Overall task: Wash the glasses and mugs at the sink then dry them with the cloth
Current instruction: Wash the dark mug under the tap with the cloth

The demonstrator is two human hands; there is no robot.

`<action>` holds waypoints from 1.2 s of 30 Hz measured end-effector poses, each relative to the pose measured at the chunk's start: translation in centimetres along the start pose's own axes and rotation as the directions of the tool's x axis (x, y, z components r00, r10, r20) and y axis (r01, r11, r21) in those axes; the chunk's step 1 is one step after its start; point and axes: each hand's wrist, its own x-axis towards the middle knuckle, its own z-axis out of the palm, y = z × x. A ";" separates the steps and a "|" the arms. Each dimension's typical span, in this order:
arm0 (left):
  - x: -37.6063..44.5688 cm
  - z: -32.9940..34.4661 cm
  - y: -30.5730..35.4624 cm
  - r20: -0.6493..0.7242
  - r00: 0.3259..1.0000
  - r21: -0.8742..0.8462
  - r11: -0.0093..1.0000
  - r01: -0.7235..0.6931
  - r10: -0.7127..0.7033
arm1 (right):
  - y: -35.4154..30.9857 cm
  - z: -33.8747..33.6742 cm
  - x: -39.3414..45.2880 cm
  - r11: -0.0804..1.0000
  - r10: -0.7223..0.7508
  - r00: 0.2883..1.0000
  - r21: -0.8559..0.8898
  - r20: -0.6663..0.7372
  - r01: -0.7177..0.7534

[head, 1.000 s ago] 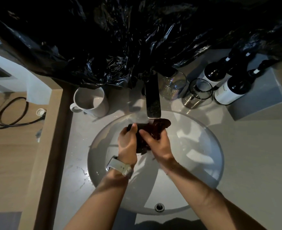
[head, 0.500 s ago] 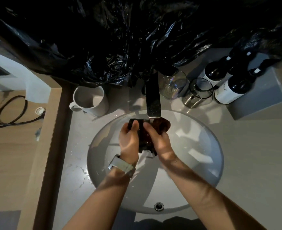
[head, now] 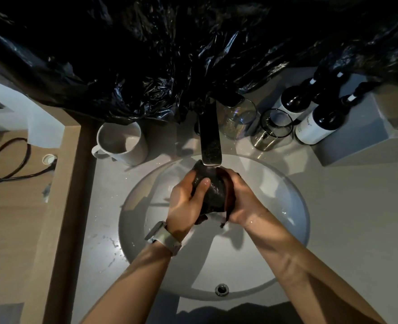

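Fingers of left hand [head: 186, 202] and right hand [head: 241, 200] curled round dark cloth [head: 213, 192], now bunched tighter, closer under tap [head: 210, 141]

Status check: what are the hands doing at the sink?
Left hand and right hand grip dark cloth under faucet. White mug, two glasses untouched. Nothing obstructing.

White mug [head: 120, 143], black plastic sheet [head: 170, 54]

Single head-worn wide-angle view, no second view to overlap. Looks steeply down and forward from above round white basin [head: 294, 206] set in pale grey tabletop [head: 347, 218]. Close range: forearms enter from bottom edge. Crumpled black plastic sheet [head: 170, 54] fills top. Edges bowed by lens.
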 end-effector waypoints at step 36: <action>-0.2 -3.1 -0.5 0.197 0.980 -0.149 0.986 0.070 -0.040 | -3.4 -3.2 -1.5 0.888 -0.208 0.973 -0.398 0.099 0.230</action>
